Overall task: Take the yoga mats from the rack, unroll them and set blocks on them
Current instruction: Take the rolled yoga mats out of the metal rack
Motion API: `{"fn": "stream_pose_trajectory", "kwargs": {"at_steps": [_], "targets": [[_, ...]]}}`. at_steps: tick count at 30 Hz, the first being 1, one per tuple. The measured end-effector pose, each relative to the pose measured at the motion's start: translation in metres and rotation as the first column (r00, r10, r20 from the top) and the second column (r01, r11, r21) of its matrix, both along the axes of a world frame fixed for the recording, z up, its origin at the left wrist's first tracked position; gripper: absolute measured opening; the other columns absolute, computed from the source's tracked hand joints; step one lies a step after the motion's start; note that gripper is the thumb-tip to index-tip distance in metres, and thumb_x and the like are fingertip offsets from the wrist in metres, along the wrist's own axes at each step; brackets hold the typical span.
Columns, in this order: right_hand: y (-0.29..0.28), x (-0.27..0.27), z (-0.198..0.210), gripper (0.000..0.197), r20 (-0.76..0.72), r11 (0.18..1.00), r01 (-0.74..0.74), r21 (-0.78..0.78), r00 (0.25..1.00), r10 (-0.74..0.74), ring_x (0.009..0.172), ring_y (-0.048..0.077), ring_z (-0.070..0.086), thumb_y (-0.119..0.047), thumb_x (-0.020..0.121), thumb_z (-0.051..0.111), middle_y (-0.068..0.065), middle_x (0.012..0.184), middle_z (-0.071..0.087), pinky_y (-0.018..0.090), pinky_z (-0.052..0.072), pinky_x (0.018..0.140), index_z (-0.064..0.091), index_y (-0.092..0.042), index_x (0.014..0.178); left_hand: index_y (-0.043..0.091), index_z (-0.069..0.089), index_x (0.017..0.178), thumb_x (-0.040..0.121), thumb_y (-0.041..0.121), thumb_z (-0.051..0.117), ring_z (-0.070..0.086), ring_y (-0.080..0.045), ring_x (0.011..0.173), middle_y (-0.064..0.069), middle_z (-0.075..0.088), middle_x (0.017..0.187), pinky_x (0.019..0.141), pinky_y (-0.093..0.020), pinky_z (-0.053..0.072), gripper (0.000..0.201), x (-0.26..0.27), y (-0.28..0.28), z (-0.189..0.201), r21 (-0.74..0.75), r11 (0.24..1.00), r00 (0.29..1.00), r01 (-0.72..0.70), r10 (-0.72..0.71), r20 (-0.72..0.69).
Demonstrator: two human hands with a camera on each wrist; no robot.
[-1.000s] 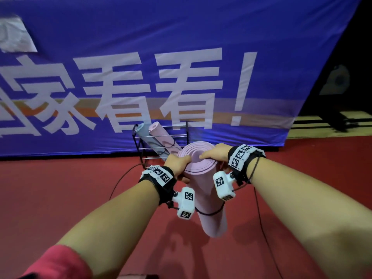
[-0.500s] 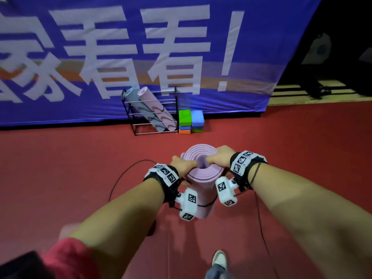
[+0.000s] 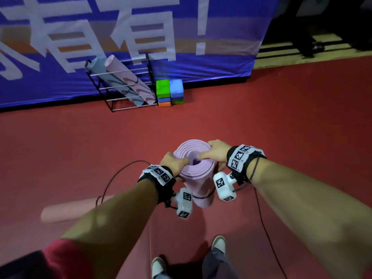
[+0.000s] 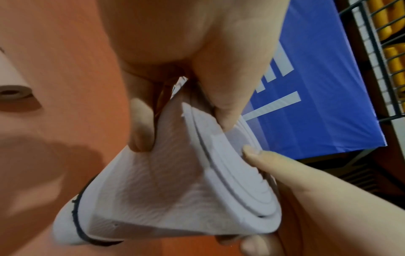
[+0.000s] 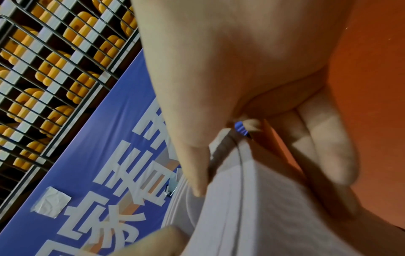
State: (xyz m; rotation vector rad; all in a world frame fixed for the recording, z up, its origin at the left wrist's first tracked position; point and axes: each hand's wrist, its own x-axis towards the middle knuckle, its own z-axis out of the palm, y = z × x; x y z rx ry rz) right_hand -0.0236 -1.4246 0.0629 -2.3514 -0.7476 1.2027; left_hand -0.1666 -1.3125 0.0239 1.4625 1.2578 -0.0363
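Above red floor, both hands [image 3: 198, 159] grip one rolled mat [image 3: 198, 178]; two mats [image 3: 122, 81] racked.

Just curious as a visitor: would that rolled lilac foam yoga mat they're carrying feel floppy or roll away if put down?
The rolled lilac foam yoga mat probably feels soft: its edge dents under the left hand's thumb. Its dark band likely keeps it from flopping open. Laid sideways, it could roll.

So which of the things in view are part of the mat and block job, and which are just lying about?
Part of the job:
- rolled lilac foam mat, gripped by left hand and right hand
- black wire rack with two rolled mats
- stacked green, blue and orange foam blocks
- pink rolled mat on the floor

Lying about:
- blue printed banner
- black cable
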Motion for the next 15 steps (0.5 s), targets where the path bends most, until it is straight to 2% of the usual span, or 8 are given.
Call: {"fn": "stream_pose_trajectory", "kwargs": {"at_steps": [2, 3, 5, 7, 10, 12, 13, 15], "targets": [[-0.021, 0.030, -0.010, 0.045, -0.042, 1.000, 0.020, 0.016, 0.999, -0.020, 0.083, 0.036, 0.072, -0.043, 0.079, 0.076, 0.012, 0.100, 0.069, 0.052, 0.060, 0.061, 0.063, -0.011, 0.108, 0.015, 0.053, 0.095, 0.051, 0.034, 0.075, 0.070, -0.038, 0.079, -0.016, 0.066, 0.099, 0.062, -0.057, 0.059, 0.053, 0.026, -0.015, -0.024, -0.038, 0.999, 1.000, -0.024, 0.025, 0.017], [-0.028, 0.042, -0.014, 0.047, -0.054, 0.999, 0.031, 0.018, 0.998, -0.030, 0.084, 0.037, 0.072, -0.045, 0.081, 0.074, 0.012, 0.103, 0.068, 0.053, 0.060, 0.062, 0.062, -0.011, 0.111, 0.014, 0.053, 0.096, 0.052, 0.031, 0.075, 0.069, -0.040, 0.079, -0.018, 0.065, 0.099, 0.061, -0.058, 0.059, 0.052, 0.036, -0.023, -0.029, -0.069, 0.997, 0.999, -0.038, 0.040, 0.025], [-0.041, 0.064, -0.026, 0.055, -0.026, 1.000, 0.022, -0.004, 0.999, -0.022, 0.092, 0.033, 0.070, -0.049, 0.082, 0.071, 0.008, 0.114, 0.066, 0.048, 0.061, 0.069, 0.059, -0.014, 0.122, 0.008, 0.053, 0.101, 0.053, 0.026, 0.077, 0.070, -0.044, 0.073, -0.025, 0.066, 0.095, 0.055, -0.061, 0.057, 0.056, 0.056, -0.038, -0.038, -0.143, 0.988, 0.997, -0.058, 0.063, 0.033], [-0.048, 0.079, -0.042, 0.072, 0.018, 0.999, 0.012, -0.031, 1.000, -0.011, 0.112, 0.028, 0.062, -0.052, 0.080, 0.071, 0.004, 0.133, 0.058, 0.036, 0.055, 0.081, 0.049, -0.016, 0.138, 0.001, 0.056, 0.103, 0.053, 0.026, 0.079, 0.070, -0.044, 0.068, -0.028, 0.067, 0.088, 0.055, -0.062, 0.056, 0.060, 0.073, -0.049, -0.046, -0.193, 0.979, 0.996, -0.067, 0.077, 0.040], [-0.052, 0.091, -0.069, 0.092, 0.044, 0.997, 0.046, -0.058, 0.998, -0.044, 0.124, 0.024, 0.053, -0.056, 0.071, 0.075, 0.003, 0.143, 0.051, 0.035, 0.045, 0.101, 0.039, -0.019, 0.147, -0.005, 0.060, 0.100, 0.075, 0.014, 0.075, 0.070, -0.039, 0.059, -0.028, 0.068, 0.076, 0.058, -0.060, 0.058, 0.035, 0.093, -0.057, -0.063, -0.245, 0.968, 0.997, -0.050, 0.061, 0.037], [-0.051, 0.093, -0.091, 0.104, 0.037, 0.993, 0.104, -0.061, 0.994, -0.102, 0.128, 0.024, 0.050, -0.061, 0.059, 0.075, 0.004, 0.145, 0.049, 0.039, 0.042, 0.107, 0.036, -0.023, 0.148, -0.002, 0.058, 0.097, 0.079, 0.012, 0.076, 0.069, -0.033, 0.057, -0.023, 0.069, 0.073, 0.056, -0.052, 0.059, 0.028, 0.102, -0.057, -0.081, -0.250, 0.968, 0.999, -0.025, 0.034, 0.032], [-0.050, 0.092, -0.101, 0.107, 0.035, 0.989, 0.132, -0.064, 0.991, -0.130, 0.129, 0.025, 0.049, -0.061, 0.055, 0.074, 0.005, 0.147, 0.047, 0.039, 0.041, 0.108, 0.036, -0.026, 0.149, 0.003, 0.056, 0.098, 0.077, 0.015, 0.079, 0.070, -0.031, 0.062, -0.019, 0.070, 0.078, 0.057, -0.047, 0.060, 0.034, 0.104, -0.056, -0.089, -0.243, 0.970, 1.000, -0.008, 0.015, 0.026], [-0.043, 0.090, -0.120, 0.102, 0.027, 0.981, 0.181, -0.068, 0.983, -0.180, 0.134, 0.027, 0.044, -0.055, 0.057, 0.076, 0.006, 0.150, 0.041, 0.040, 0.038, 0.111, 0.035, -0.033, 0.148, 0.014, 0.054, 0.099, 0.064, 0.022, 0.086, 0.070, -0.031, 0.080, -0.012, 0.070, 0.095, 0.068, -0.047, 0.061, 0.048, 0.105, -0.045, -0.112, -0.241, 0.970, 1.000, 0.000, 0.003, 0.014]]}}
